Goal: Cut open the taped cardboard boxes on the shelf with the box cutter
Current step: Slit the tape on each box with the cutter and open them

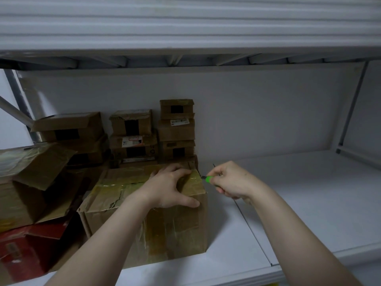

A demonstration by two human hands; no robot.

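Shelf [309, 203]: left hand [169, 186] splayed atop box [175, 230]; right hand [231, 182] grips cutter [209, 178], seemingly touching edge

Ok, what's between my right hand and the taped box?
In the head view, only the box cutter the right hand holds, its tip at the taped box's top edge.

Big box [142, 205] front-centre on shelf [309, 193]; small boxes [152, 131] stacked behind; open box [31, 178] to its L; cutter [209, 178] at its R edge.
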